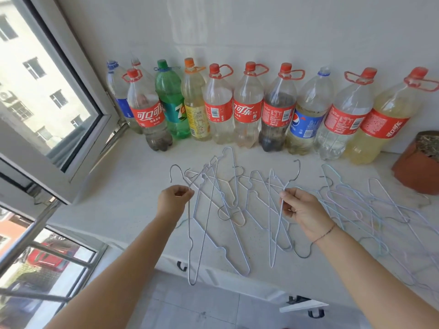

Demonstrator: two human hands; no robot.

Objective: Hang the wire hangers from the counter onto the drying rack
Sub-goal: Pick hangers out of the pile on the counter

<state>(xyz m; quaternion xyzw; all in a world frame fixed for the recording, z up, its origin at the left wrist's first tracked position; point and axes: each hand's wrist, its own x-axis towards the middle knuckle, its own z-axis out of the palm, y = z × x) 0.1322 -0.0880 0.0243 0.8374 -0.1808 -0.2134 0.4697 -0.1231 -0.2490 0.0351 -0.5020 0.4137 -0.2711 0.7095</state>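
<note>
- Two hangers we hold above the surface (123, 205): left hand (174, 198) fingers pinch one hanger (197, 233), right hand (301, 207) pinches another (276, 224).
- Remaining wire hangers (370, 210) lie before the bottles (249, 105).

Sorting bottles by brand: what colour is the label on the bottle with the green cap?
Green, with a 7 on the label; clearest in the head view.

Flowerpot (418, 162) (and rightmost hangers (403, 233)) cut off.
</note>
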